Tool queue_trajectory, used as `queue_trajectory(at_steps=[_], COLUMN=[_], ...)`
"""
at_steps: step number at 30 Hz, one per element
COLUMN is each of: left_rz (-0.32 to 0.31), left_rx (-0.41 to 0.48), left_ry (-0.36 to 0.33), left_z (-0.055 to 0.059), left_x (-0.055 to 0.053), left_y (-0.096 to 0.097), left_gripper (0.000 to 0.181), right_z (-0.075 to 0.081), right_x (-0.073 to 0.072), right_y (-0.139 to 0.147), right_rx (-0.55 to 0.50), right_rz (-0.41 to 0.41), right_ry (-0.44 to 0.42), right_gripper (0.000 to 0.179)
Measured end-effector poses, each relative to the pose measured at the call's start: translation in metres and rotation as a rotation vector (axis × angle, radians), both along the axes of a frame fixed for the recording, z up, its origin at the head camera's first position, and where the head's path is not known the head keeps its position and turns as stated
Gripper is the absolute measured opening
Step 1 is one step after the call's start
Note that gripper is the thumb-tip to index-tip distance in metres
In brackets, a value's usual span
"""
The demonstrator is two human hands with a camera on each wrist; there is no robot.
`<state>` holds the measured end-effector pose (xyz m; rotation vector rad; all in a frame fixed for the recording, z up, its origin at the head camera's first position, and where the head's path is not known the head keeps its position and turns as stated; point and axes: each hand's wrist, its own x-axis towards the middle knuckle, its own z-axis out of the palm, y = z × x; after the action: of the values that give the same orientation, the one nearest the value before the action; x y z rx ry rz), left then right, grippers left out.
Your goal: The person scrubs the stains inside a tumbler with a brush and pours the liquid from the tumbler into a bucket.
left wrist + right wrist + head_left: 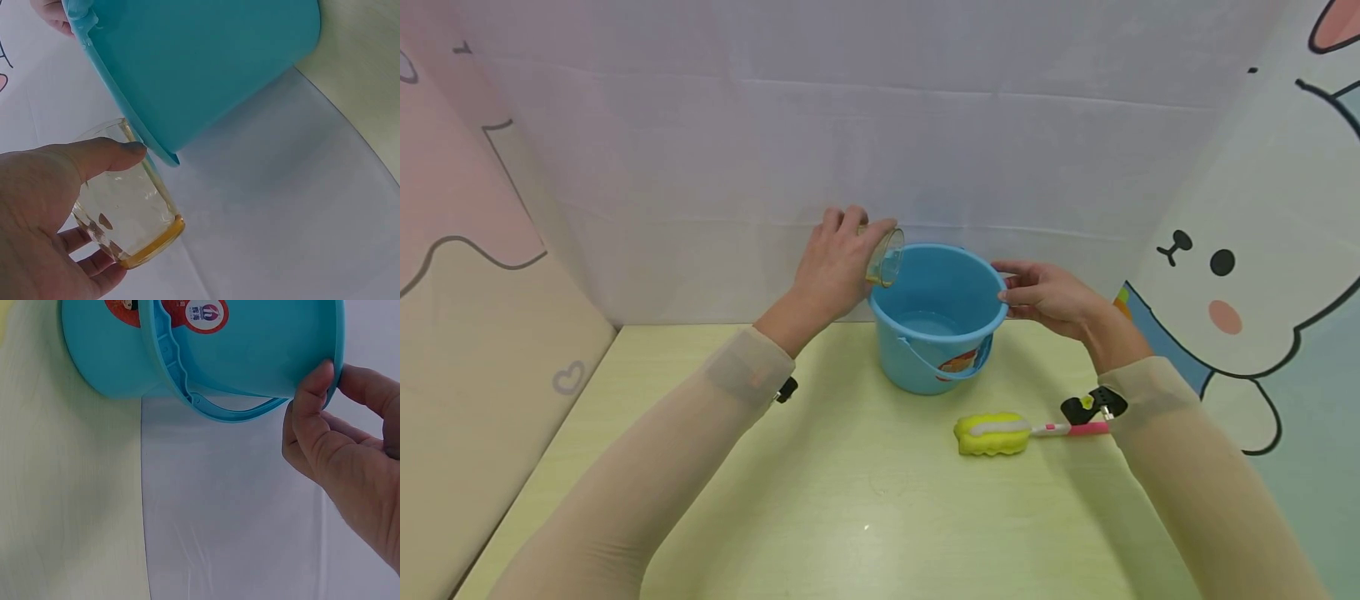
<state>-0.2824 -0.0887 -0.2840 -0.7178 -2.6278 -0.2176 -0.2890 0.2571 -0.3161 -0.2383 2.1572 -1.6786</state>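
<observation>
My left hand (838, 262) grips a clear amber-tinted glass (887, 258), tipped on its side with its mouth toward the blue bucket (940, 358). In the left wrist view the thumb lies along the glass (128, 200), right at the bucket's rim, and the other fingers curl behind it. My right hand (1052, 296) pinches the rim on the right side, as the right wrist view also shows. The bucket stands upright, with its handle (178, 369) hanging down at the front near a red sticker (206, 314).
A yellow sponge brush (992, 435) with a white and pink handle (1086, 429) lies on the pale table (805, 500) in front of the bucket, close to my right forearm. A white cloth wall (700, 183) rises behind. Cartoon-printed panels stand at both sides.
</observation>
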Motion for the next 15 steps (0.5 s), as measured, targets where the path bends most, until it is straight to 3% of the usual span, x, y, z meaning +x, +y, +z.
queue_trajectory(at_steps=[15], left_rz=[-0.008], left_rx=[-0.013], left_ry=[0.018], left_z=[-0.0006], left_x=[-0.0003], left_y=[0.0006], left_gripper=[0.080], right_z=[0.0012], right_x=[0.0006], right_y=[-0.0025], right_rx=[0.008], right_rz=[-0.014], right_ry=[0.001], right_gripper=[0.068])
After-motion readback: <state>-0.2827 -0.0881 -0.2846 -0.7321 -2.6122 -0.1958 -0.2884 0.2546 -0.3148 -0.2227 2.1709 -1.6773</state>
